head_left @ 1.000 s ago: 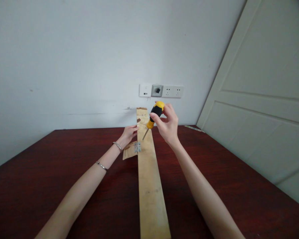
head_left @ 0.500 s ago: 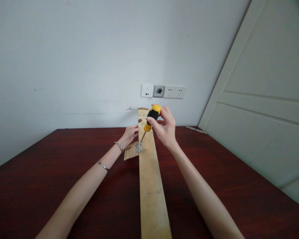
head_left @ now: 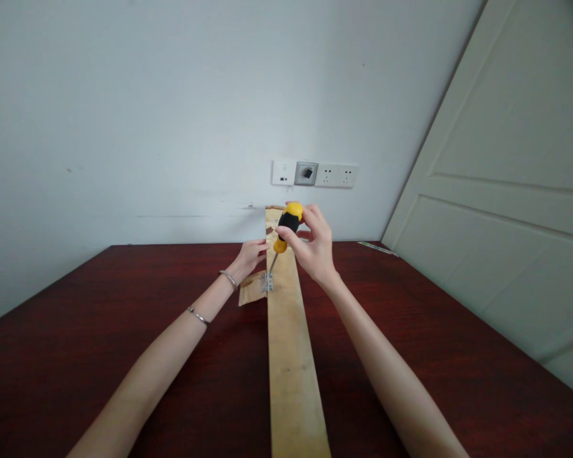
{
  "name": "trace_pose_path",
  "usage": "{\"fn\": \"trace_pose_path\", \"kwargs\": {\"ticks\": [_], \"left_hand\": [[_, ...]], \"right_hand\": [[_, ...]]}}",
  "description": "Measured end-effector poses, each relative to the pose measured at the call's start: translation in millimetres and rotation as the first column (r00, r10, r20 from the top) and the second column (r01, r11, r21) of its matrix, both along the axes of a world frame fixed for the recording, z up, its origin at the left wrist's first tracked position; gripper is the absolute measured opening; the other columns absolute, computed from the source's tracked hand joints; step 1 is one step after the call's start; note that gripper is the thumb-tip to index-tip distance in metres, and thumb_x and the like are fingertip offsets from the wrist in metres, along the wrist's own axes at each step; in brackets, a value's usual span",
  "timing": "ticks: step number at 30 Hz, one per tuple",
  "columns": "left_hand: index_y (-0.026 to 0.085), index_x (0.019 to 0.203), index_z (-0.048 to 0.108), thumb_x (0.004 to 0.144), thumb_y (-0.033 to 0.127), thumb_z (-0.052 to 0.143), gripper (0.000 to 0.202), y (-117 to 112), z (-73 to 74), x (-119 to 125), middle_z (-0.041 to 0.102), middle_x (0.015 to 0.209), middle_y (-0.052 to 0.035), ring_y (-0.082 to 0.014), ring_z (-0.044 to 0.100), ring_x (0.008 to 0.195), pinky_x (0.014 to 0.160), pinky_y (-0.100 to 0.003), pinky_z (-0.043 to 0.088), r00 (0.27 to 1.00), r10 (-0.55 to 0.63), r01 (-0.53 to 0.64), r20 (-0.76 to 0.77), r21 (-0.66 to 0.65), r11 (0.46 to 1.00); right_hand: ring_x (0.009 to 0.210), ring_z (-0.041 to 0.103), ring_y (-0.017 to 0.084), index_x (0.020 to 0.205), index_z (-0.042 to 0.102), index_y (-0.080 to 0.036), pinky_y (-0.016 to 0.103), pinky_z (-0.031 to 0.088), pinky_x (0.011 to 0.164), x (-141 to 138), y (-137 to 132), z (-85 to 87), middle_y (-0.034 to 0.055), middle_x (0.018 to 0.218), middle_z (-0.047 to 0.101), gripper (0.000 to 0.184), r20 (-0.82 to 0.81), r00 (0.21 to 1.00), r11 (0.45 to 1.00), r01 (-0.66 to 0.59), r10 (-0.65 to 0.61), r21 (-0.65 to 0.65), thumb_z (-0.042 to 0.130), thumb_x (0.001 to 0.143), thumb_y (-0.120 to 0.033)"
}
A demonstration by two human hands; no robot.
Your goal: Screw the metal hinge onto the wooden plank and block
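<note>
Head view: screwdriver between pinched right fingers, point-down at hinge; left fingers against plank, grip unclear

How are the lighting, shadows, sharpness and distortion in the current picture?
Head view: soft, dim light, no strong glare on the red surface; head view: a faint shadow on the wall beside the far end of the board; head view: the screwdriver reads clearly, detail on the hinge is soft; head view: the door looks tilted, likely wide-angle distortion.
</note>
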State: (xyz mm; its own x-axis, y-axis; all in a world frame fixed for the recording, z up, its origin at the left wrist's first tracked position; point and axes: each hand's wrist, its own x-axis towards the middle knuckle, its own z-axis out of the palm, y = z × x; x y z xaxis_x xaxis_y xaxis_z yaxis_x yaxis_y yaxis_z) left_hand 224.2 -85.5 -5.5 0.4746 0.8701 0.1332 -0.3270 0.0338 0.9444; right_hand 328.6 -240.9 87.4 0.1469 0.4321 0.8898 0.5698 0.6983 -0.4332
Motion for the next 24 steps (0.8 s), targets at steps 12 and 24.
{"fn": "trace_pose_path", "kwargs": {"ticks": [12, 24], "left_hand": [[0.011, 0.074, 0.070, 0.066, 0.012, 0.069, 0.008, 7.2, -6.9, -0.4, 0.071, 0.080, -0.0079, -0.0189, 0.064, 0.078, 0.070, -0.027, 0.051, 1.000, -0.020, 0.019, 0.011, 0.020, 1.000], [0.010, 0.075, 0.070, 0.064, 0.016, 0.073, 0.013, 20.4, -18.8, 1.7, 0.071, 0.082, -0.0082, -0.0185, 0.064, 0.076, 0.071, -0.029, 0.051, 0.996, -0.071, 0.070, 0.047, 0.025, 0.997]], "right_hand": [[0.083, 0.053, 0.015, 0.109, 0.064, -0.023, 0.021, 0.054, 0.052, -0.4, 0.5, -1.4, 0.0039, 0.094, 0.054, 0.035, 0.027, 1.000, 1.000, -0.014, 0.014, -0.009, 0.066, 0.080, -0.043], [0.090, 0.058, 0.018, 0.113, 0.062, -0.023, 0.026, 0.059, 0.058, 2.5, -1.2, -2.3, 0.0064, 0.104, 0.056, 0.035, 0.082, 0.990, 0.994, -0.111, 0.112, -0.018, 0.064, 0.083, -0.041]]}}
